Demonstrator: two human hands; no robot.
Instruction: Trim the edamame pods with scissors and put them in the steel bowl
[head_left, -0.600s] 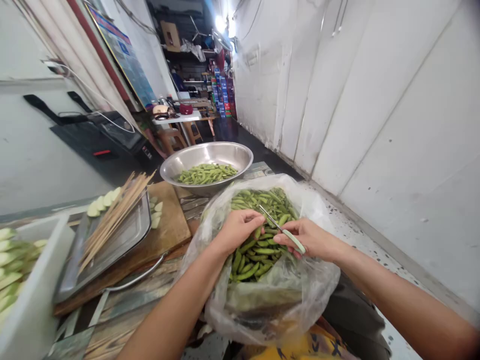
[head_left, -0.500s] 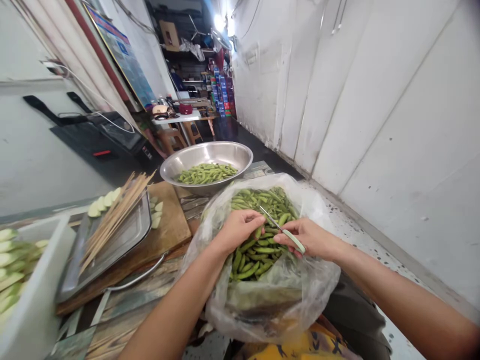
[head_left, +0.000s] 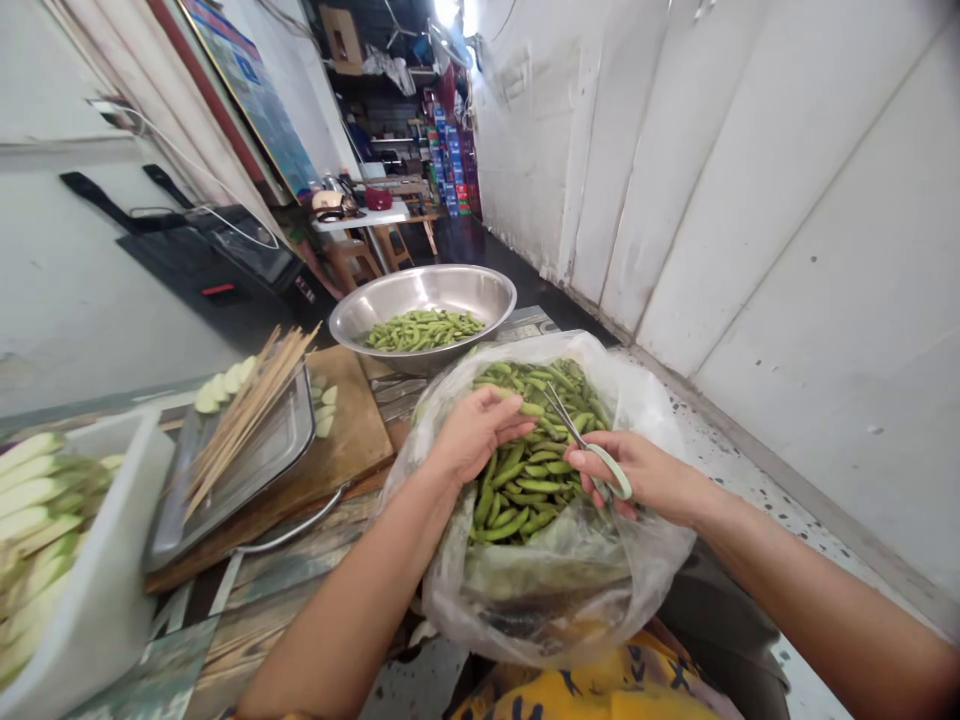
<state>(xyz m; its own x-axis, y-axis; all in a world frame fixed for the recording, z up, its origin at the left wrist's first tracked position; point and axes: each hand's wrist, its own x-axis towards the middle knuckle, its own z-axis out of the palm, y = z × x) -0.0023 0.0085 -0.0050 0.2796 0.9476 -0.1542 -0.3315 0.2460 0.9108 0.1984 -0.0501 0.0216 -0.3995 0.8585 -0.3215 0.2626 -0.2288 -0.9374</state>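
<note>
A clear plastic bag (head_left: pixel 637 560) full of green bean pods (head_left: pixel 525 490) sits in front of me. My left hand (head_left: pixel 472 430) is inside the bag's mouth, its fingers pinched on one pod (head_left: pixel 531 408) lifted above the heap. My right hand (head_left: pixel 645 475) grips small scissors with pale green handles (head_left: pixel 604 465); the metal blades point up and left over the pods, close to the pinched pod.
A steel bowl (head_left: pixel 480 290) with cut pods stands beyond the bag. To the left lie a wooden board (head_left: pixel 352 440), a metal tray (head_left: pixel 277 450) with bamboo skewers (head_left: pixel 240 420) and pale slices, and a white tub (head_left: pixel 105 580) of cut vegetables. A white wall runs along the right.
My left hand has lifted a pod out of the heap and moved up slightly. The right hand with the scissors has shifted a little right. The view has tilted down.
</note>
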